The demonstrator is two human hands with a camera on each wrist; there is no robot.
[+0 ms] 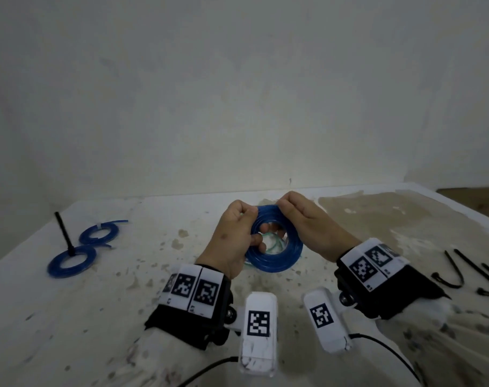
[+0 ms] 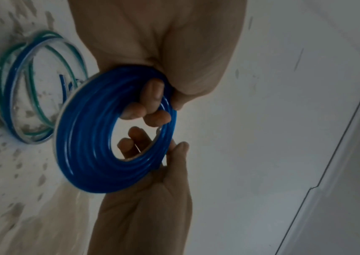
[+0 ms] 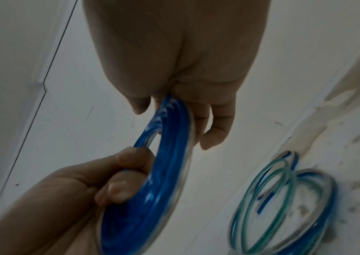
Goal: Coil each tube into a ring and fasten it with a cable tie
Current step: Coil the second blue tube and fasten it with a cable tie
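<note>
A blue tube wound into a thick ring (image 1: 277, 247) is held up over the middle of the table. My left hand (image 1: 233, 237) grips its left side, fingers curled through the hole (image 2: 153, 96). My right hand (image 1: 304, 216) pinches the top edge between thumb and fingers (image 3: 209, 120). No cable tie shows on this ring. Under it, loose loops of green and blue tube (image 2: 33, 89) lie on the table, also in the right wrist view (image 3: 283, 207). Two smaller blue rings (image 1: 70, 262) (image 1: 99, 233) lie at the far left; a black cable tie (image 1: 63, 233) sticks up from the nearer one.
Several loose black cable ties (image 1: 461, 272) lie at the right edge of the stained white table (image 1: 126, 303). A pale wall stands close behind it. The table's right end drops off at the far right.
</note>
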